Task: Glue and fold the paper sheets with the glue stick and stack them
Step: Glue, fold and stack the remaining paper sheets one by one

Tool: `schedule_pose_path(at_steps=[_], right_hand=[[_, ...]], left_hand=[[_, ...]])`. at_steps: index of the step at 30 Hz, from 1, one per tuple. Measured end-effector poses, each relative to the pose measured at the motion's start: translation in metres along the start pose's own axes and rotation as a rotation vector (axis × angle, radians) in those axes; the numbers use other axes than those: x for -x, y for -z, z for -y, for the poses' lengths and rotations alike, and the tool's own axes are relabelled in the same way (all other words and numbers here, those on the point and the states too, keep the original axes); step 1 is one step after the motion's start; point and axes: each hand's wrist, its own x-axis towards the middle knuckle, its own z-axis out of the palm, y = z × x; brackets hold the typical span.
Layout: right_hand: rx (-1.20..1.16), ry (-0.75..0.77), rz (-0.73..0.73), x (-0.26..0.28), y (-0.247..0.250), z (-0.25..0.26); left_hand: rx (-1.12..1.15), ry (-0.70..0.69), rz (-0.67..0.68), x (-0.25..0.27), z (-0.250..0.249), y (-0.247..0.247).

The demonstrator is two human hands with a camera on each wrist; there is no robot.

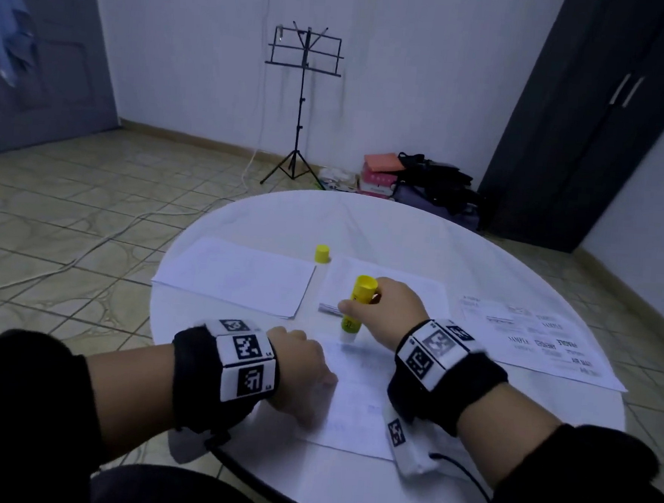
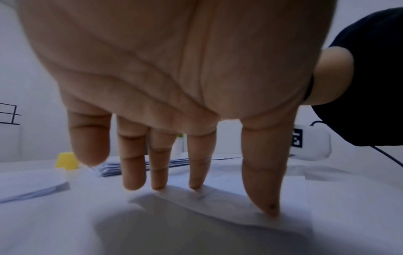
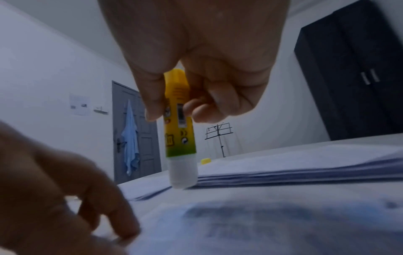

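A yellow glue stick [image 1: 354, 309] [image 3: 179, 131] stands upright, uncapped, its white tip touching the far edge of a white paper sheet [image 1: 355, 402] [image 2: 229, 203] in front of me. My right hand [image 1: 387, 312] [image 3: 181, 110] grips the stick's body between thumb and fingers. My left hand [image 1: 300, 367] [image 2: 196, 172] lies on the sheet's left part, its straight fingertips [image 2: 269, 207] pressing the paper flat. The glue's yellow cap [image 1: 322, 254] [image 2: 66, 160] [image 3: 205, 161] stands alone further back on the table.
On the round white table [image 1: 422, 234], a stack of blank sheets [image 1: 238, 276] lies at left. A pile of folded sheets [image 1: 398, 291] [image 3: 305, 170] sits behind the glue stick. A printed sheet [image 1: 536, 340] lies at right. A music stand [image 1: 301, 104] is on the floor beyond.
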Motion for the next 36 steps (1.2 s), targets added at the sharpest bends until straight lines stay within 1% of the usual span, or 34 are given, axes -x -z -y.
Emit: schedule_pose_path(at_steps=[4, 7, 11, 14, 17, 19, 22, 25, 27, 29, 31, 34, 36], right_hand=[[0.065, -0.010, 0.060, -0.002, -0.016, 0.010], [0.106, -0.041, 0.062, 0.002, -0.011, 0.003], [0.149, -0.099, 0.020, 0.007, 0.013, -0.022], [0.177, -0.186, -0.024, 0.014, 0.037, -0.049], [0.161, -0.270, -0.079, 0.022, 0.057, -0.070], [0.151, -0.281, -0.104, 0.026, 0.062, -0.074], [0.101, -0.199, -0.096, 0.032, 0.057, -0.061], [0.059, -0.055, 0.016, 0.040, 0.041, -0.028], [0.081, 0.032, 0.070, 0.042, 0.025, -0.008], [0.162, 0.117, 0.121, 0.042, 0.008, 0.006], [0.233, 0.151, 0.166, 0.042, -0.007, 0.014], [0.246, 0.173, 0.192, 0.048, -0.016, 0.017], [0.250, 0.198, 0.232, 0.054, -0.016, 0.016]], left_hand=[[0.000, 0.001, 0.015, 0.000, -0.001, 0.000], [0.019, -0.012, 0.034, 0.000, 0.001, 0.002], [0.027, -0.049, 0.050, -0.004, 0.002, 0.001], [0.027, -0.053, 0.016, -0.005, 0.001, 0.002], [0.067, -0.001, -0.034, -0.004, 0.001, 0.001], [0.074, 0.035, -0.035, -0.004, 0.003, 0.000], [0.085, 0.081, -0.027, -0.003, 0.007, 0.000], [0.158, 0.120, 0.003, -0.001, 0.010, 0.003], [0.177, 0.154, 0.017, 0.002, 0.010, 0.005], [0.174, 0.159, 0.013, 0.008, 0.008, 0.008], [0.196, 0.157, 0.011, 0.012, 0.005, 0.010], [0.220, 0.138, 0.000, 0.014, 0.006, 0.009], [0.208, 0.097, -0.003, 0.012, 0.006, 0.009]])
